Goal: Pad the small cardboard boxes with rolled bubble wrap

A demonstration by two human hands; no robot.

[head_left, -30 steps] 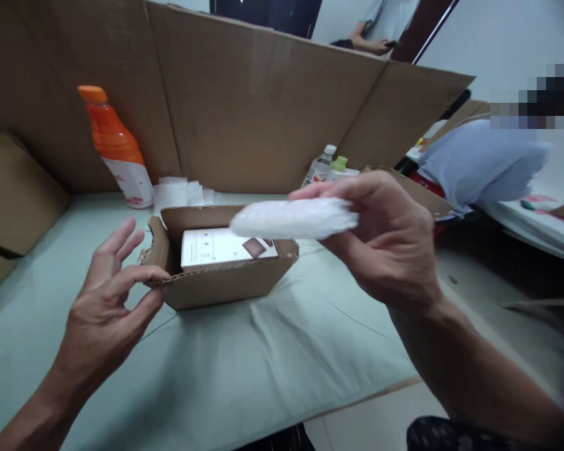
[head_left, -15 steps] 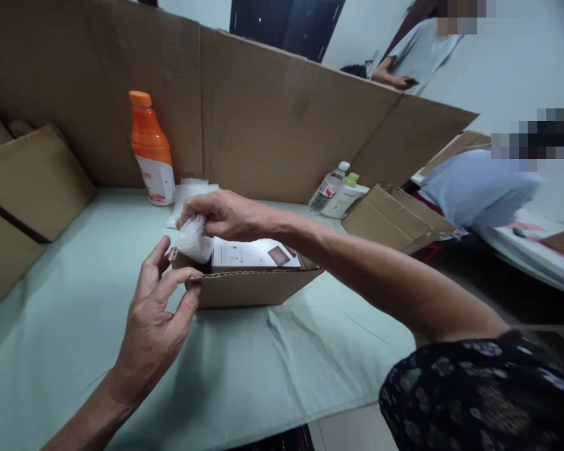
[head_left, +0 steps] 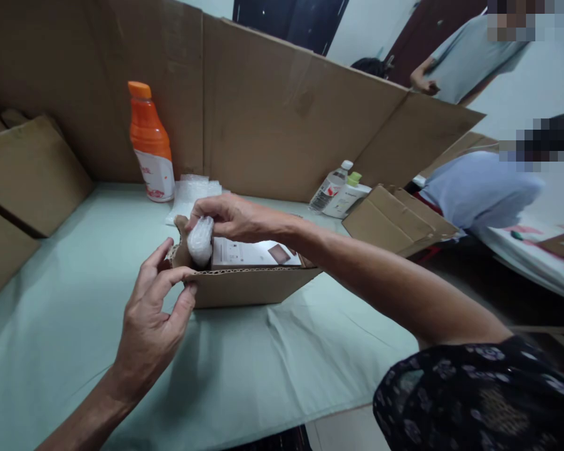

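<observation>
An open cardboard box [head_left: 249, 288] stands on the pale green cloth in front of me. My left hand [head_left: 157, 300] grips its near left corner, thumb on the outside and fingers over the rim. Reaching across from the right, my right hand [head_left: 223, 216] is closed on a bubble-wrapped item [head_left: 200, 242], partly down inside the box's left end. What the wrap covers cannot be made out. Beside it in the box lies a white printed carton [head_left: 244, 252]. Behind the right hand, sheets of bubble wrap [head_left: 192, 188] lie on the cloth.
An orange bottle [head_left: 151, 144] stands by the cardboard wall [head_left: 263, 113]. Further right are a clear bottle [head_left: 331, 188], a white bottle with a green cap [head_left: 350, 197] and folded cardboard [head_left: 399, 219]. Cardboard boxes [head_left: 37, 169] stand at left. Two people are beyond the wall.
My right hand has shifted slightly right with the wrapped item, which now sits more upright inside the box's left end. The left hand keeps its hold on the corner.
</observation>
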